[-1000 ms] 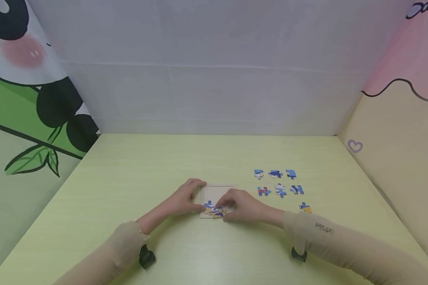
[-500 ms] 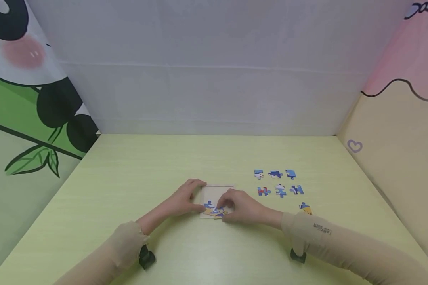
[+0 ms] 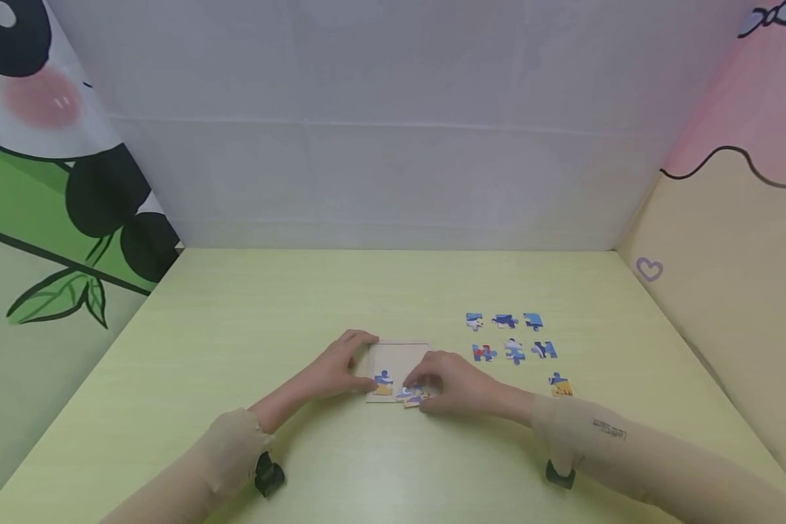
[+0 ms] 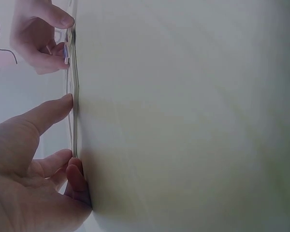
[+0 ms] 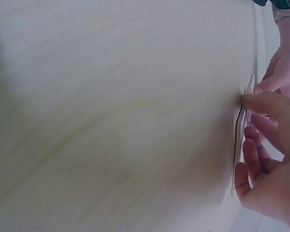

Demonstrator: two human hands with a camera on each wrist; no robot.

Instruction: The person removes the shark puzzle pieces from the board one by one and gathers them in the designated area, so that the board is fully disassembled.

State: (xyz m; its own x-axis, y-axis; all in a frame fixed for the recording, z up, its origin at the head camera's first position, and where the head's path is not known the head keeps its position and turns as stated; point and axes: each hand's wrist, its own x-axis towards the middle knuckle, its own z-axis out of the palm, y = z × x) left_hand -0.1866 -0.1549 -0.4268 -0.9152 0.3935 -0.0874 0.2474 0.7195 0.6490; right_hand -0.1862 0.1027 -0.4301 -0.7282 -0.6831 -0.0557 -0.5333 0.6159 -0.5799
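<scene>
A shallow square puzzle tray point(image 3: 398, 358) lies on the table, with a blue-and-yellow jigsaw piece point(image 3: 383, 383) in its near left corner. My left hand point(image 3: 336, 364) rests along the tray's left edge, thumb and forefinger spread and touching it. In the left wrist view, this hand's thumb point(image 4: 55, 110) is extended and its other fingers bend near the tabletop. Over the tray's near right part, my right hand point(image 3: 455, 382) pinches a blue-and-yellow jigsaw piece point(image 3: 412, 397), which overlaps the tray's near edge. Fingers hide part of this piece; the right wrist view shows it nearly edge-on.
Right of the tray, several loose jigsaw pieces lie in two rows, among them a red-and-blue one point(image 3: 484, 353). A blue-and-orange piece point(image 3: 560, 384) lies nearer, just beyond the right sleeve point(image 3: 602, 429). A pale wall point(image 3: 393, 182) closes the table's far side.
My right hand has drawn its jigsaw piece rightward and slightly nearer, away from the piece in the corner, and a gap now shows between them. The left hand stays in place.
</scene>
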